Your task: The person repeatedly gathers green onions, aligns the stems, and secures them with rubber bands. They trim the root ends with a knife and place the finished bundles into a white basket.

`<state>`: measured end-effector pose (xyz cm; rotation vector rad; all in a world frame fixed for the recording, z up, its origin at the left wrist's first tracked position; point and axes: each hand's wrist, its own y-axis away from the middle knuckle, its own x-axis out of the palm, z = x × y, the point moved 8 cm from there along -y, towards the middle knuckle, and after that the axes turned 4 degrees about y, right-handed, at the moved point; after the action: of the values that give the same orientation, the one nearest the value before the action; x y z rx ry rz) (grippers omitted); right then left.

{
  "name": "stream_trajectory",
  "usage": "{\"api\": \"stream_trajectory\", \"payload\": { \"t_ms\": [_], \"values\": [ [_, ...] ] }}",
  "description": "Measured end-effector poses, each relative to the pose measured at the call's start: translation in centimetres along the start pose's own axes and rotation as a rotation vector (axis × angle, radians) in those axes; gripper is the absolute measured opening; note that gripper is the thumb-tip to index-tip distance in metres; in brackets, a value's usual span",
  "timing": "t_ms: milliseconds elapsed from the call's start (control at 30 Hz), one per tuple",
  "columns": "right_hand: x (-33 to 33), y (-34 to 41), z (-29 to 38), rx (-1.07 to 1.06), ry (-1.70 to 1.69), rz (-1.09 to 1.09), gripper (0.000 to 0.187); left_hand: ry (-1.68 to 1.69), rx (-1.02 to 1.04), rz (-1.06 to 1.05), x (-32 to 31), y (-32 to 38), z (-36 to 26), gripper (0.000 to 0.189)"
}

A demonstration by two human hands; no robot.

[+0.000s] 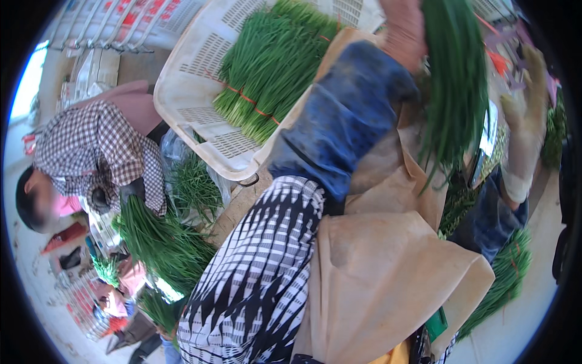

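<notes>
My left hand (404, 34), in a blue sleeve cover, is at the top edge, closed on a bunch of long green garlic chives (454, 82) that hangs to its right. Motion blurs it and part of it is cut off. At the right, my right hand (525, 104) wears a pale, stained glove; its fingers are spread and blurred, with nothing visible in them. Between the hands, beyond the chives, lies a small flat device (486, 132) with a bright face. A white plastic crate (177, 102) at upper left holds chives (277, 73) tied with red bands.
Brown sheeting (400, 273) covers the area before me. A co-worker in a checked shirt (82, 136) at the left holds loose chives (154, 241). A tied chive bundle (500, 277) lies at lower right. Stacked white crates (113, 22) stand at upper left; another person is at lower left.
</notes>
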<state>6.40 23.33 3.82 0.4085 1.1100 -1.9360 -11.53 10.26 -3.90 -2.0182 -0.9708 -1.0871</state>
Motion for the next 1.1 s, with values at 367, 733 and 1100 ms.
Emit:
{"api": "stream_trajectory", "payload": {
  "t_ms": [367, 733, 1100],
  "values": [
    [11.4, -2.4, -1.8, 0.628, -0.695, 0.463, 0.061, -0.414, -0.023, 0.147, -9.7, 3.9, -9.2, 0.043],
    [26.2, -15.5, 4.7, 0.245, -0.102, 1.13, 0.089, -1.968, -0.209, -0.771, -57.4, 22.6, -29.1, 0.053],
    [44.0, -14.0, 11.9, -0.426, 0.32, 1.321, 0.08, -1.996, -0.546, -1.078, -60.5, 23.9, -25.0, 0.062]
  ]
}}
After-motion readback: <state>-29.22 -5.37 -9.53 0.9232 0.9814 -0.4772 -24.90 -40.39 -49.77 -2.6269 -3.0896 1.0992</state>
